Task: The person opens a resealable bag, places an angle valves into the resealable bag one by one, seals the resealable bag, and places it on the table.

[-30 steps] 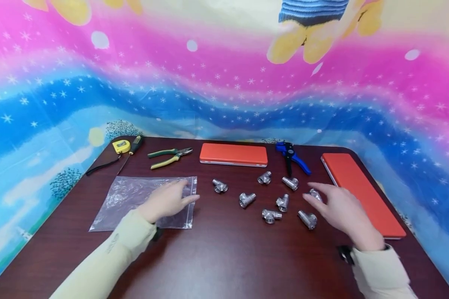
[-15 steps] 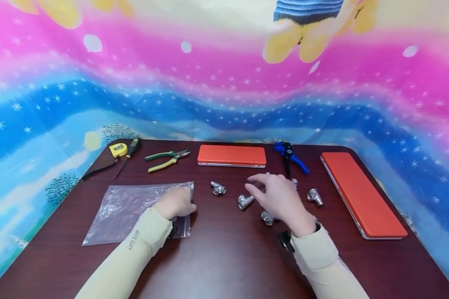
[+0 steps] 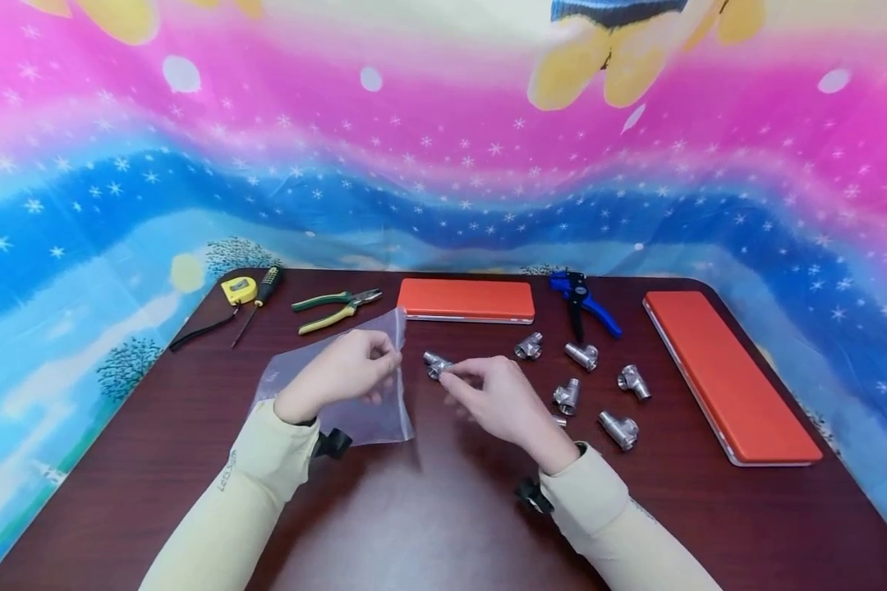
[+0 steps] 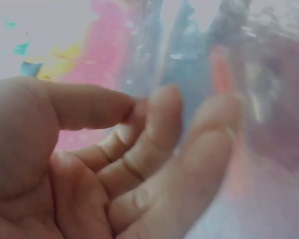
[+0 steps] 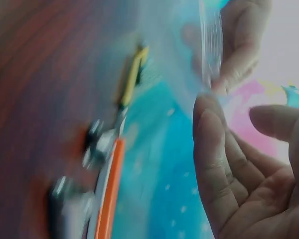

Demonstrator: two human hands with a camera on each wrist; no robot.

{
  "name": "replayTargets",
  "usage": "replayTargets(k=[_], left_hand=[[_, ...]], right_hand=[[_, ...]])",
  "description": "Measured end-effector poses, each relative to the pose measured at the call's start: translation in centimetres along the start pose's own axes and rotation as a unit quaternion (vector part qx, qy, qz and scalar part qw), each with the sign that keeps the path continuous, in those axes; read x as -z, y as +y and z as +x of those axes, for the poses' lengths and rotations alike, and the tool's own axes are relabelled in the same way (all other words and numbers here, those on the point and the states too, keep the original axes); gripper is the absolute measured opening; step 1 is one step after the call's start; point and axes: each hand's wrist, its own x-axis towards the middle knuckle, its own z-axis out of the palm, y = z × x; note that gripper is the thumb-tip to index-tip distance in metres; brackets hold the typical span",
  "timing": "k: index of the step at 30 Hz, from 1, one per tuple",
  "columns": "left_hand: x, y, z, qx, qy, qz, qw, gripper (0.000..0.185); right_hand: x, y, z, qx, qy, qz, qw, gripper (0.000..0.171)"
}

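A clear, flat plastic zip bag [image 3: 395, 414] is held at its right-hand edge by the left hand [image 3: 340, 373], whose fingers are pinched narrow on the film; the zip edge is tilted up off the dark reddish-brown wooden worktop [image 3: 414, 525], left of the loose parts. By the right hand [image 3: 498, 402] nothing is seen to be gripped: a moderate gap is shown between thumb and fingers in the right wrist view, and the hand is poised just to the right of the bag's mouth. The leftmost of the silvery metal tee-shaped pipe fittings [image 3: 434, 364] is partly covered by the right fingers in the head view, though whether it is touched cannot be told. The other fittings are scattered farther right, one being mostly hidden by the right hand. The step in hand is judged to be the opening of the bag, in which no fitting is seen. For the next move, the right fingers would probably need to be brought onto the zip edge beside the left pinch, so that the two lips can be parted; whether the zip is already separated cannot be made out. A steady left pinch is called for, since such thin film may easily be folded over.
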Motion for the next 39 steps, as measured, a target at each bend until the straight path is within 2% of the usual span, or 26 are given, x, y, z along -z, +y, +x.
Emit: replayTargets(k=[2,4,9,13,18,24,33,39], left_hand=[[-0.1,0.8,-0.2,-0.014,-0.004,-0.043,0.999,0.022],[-0.3,1.4,-0.3,-0.024,-0.008,-0.071,0.9972,0.02],[-0.8,2.2,-0.6,-0.057,-0.014,-0.129,0.9899,0.018],[-1.0,2.4,-0.7,-0.068,-0.013,-0.16,0.9847,0.019],[-0.7,2.4,-0.7,-0.069,-0.014,-0.192,0.9788,0.019],[-0.4,2.4,-0.8,-0.059,-0.023,-0.214,0.9749,0.022],[-0.5,2.3,-1.1,-0.08,-0.024,-0.21,0.9742,0.021],[-0.8,2.5,-1.0,-0.093,-0.02,-0.209,0.9732,0.022]], right_hand=[[-0.4,-0.7,0.5,-0.008,-0.004,0.063,0.998,0.03],[-0.8,-1.4,1.0,-0.007,-0.006,0.102,0.995,0.034],[-1.3,-2.1,1.2,-0.003,-0.016,0.133,0.991,0.034],[-1.3,-2.2,1.0,0.016,-0.024,0.147,0.989,0.029],[-1.0,-2.5,1.2,0.033,-0.021,0.149,0.988,0.025],[-0.7,-3.0,1.1,0.028,-0.05,0.137,0.989,0.028],[-0.2,-3.2,1.0,0.03,-0.039,0.113,0.992,0.017],[0.0,-3.2,1.0,0.04,-0.034,0.1,0.994,0.021]])
